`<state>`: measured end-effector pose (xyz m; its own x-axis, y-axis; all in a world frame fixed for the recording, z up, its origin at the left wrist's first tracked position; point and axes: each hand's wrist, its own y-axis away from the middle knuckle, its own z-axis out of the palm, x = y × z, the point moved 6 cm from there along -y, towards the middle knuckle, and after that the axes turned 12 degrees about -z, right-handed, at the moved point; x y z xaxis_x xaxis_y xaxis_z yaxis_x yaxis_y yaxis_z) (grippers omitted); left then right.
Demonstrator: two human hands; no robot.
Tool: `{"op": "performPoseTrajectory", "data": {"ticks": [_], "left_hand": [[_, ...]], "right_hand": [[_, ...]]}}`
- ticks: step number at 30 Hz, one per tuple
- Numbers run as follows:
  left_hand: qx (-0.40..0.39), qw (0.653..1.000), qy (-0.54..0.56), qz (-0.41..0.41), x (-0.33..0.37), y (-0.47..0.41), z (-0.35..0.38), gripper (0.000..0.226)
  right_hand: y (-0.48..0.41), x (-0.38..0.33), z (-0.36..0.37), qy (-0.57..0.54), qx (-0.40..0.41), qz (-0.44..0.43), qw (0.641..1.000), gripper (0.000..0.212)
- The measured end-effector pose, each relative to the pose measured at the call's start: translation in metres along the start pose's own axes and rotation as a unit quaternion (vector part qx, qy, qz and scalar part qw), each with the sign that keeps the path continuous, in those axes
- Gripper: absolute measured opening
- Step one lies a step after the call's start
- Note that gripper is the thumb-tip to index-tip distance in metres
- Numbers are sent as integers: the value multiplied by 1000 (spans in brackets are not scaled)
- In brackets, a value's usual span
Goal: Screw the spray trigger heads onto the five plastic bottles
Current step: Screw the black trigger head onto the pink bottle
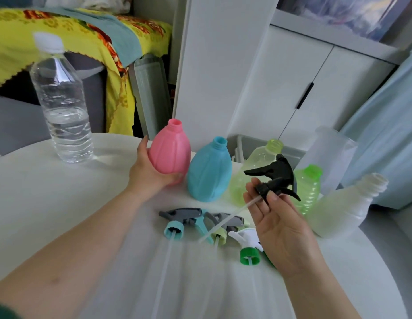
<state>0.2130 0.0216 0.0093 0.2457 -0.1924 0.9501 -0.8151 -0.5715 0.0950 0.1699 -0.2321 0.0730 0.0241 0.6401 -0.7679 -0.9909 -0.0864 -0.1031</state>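
My left hand [146, 173] grips the lower body of the pink bottle [171, 149], which stands upright with an open neck. To its right stands the blue bottle [209, 172], also uncapped. Behind my right hand are a pale yellow-green bottle [260, 157], a bright green ribbed bottle [308, 187] and a white bottle [343, 208] that leans to the right. My right hand [278, 224] holds the black trigger head [275, 178] by its collar, its clear dip tube slanting down-left. On the table lie a grey-blue head [182, 218], a grey-yellow head [225, 224] and a white-green head [247, 247].
A clear water bottle [61, 104] with a white cap stands at the table's far left. A frosted plastic container [331, 155] sits behind the bottles on the right. White cabinets [292, 77] rise behind the round white table [50, 203].
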Motion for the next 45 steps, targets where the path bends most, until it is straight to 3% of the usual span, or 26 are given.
{"op": "performPoseTrajectory", "data": {"ticks": [6,11,17,27,32,37,45], "left_hand": [[39,996,47,63,3,34,-26,92],[7,996,25,84,6,84,-48,106],[-40,992,-37,111,18,136,-79,112],[-96,978,-73,170,35,164,-81,96],[-130,977,-54,159,37,165,-72,91],[-175,975,-28,136,36,170,-56,89],[-206,970,10,130,33,169,-49,87]], "right_hand": [[6,-8,6,-21,-9,-29,999,19],[16,-21,22,-31,-23,-51,998,21],[21,-63,44,-78,-22,-139,987,19],[29,-79,72,-85,-19,-170,982,12],[32,-75,82,-8,-62,-166,984,15],[42,-39,93,223,-159,-132,953,25],[47,-24,94,207,-221,-99,948,29]]}}
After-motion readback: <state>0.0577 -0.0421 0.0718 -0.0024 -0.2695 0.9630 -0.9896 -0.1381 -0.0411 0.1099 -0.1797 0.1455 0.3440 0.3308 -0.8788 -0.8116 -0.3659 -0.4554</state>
